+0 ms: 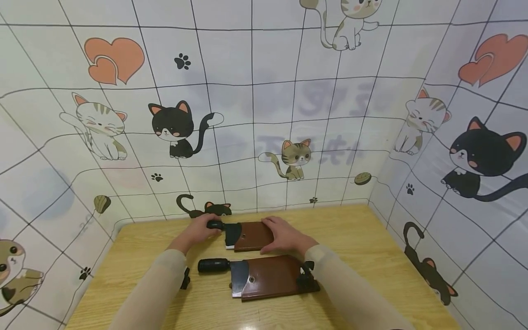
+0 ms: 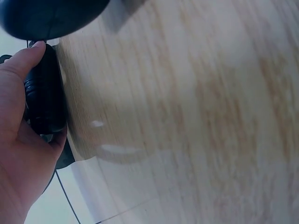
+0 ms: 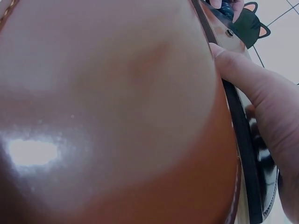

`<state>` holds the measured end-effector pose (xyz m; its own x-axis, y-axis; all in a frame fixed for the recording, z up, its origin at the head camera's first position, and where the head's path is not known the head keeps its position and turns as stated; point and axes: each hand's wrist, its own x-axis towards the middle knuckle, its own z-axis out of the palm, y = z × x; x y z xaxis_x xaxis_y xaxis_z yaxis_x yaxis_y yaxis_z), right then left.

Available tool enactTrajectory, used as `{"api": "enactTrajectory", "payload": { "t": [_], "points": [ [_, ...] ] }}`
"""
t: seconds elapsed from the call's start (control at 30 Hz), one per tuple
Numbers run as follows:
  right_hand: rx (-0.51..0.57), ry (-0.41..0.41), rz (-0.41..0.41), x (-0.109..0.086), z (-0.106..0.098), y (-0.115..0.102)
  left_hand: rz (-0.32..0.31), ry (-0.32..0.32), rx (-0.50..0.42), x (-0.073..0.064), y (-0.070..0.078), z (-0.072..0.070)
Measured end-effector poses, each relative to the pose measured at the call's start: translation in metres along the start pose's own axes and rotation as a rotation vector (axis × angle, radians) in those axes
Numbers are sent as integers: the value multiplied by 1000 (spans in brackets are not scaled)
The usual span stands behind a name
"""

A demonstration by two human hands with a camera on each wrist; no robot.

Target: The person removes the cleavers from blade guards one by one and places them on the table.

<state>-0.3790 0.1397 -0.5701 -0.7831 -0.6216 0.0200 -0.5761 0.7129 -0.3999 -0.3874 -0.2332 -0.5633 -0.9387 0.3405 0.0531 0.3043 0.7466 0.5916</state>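
Two cleavers lie one behind the other, each in a brown leather sheath with its black handle to the left. At the far cleaver, my left hand (image 1: 202,229) grips the handle (image 1: 214,224); the left wrist view shows thumb and fingers around that handle (image 2: 46,93). My right hand (image 1: 284,234) holds the right end of the far sheath (image 1: 253,233), thumb along the near edge. A strip of blade shows between that sheath and the handle. The near cleaver (image 1: 272,277) lies untouched below my hands, its sheath filling much of the right wrist view.
The wooden table (image 1: 342,229) meets a white cloth wall (image 1: 235,105) with a black grid and cartoon cats at the back and sides. Black wrist devices hang by both sleeves; the right one (image 1: 306,275) overlaps the near sheath's right end.
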Motion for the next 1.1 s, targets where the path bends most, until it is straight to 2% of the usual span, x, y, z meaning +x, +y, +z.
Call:
{"api": "enactTrajectory", "payload": {
  "t": [0.2,0.33,0.43,0.53,0.77,1.1],
  "points": [
    [1,9,-3,2,3,1,6,-9,23,2,2,-1],
    [-32,24,-17,3,5,1,51,-17,90,5,-3,3],
    [-42,36,-29,2,4,-1,109,-15,152,8,-7,7],
    [-53,42,-31,0,2,-2,139,-23,180,8,-7,7],
    [-150,43,-62,-5,-11,-4,128,-23,77,2,7,-2],
    [-209,113,-95,-12,-21,-11,135,16,84,-2,19,-9]
  ]
}}
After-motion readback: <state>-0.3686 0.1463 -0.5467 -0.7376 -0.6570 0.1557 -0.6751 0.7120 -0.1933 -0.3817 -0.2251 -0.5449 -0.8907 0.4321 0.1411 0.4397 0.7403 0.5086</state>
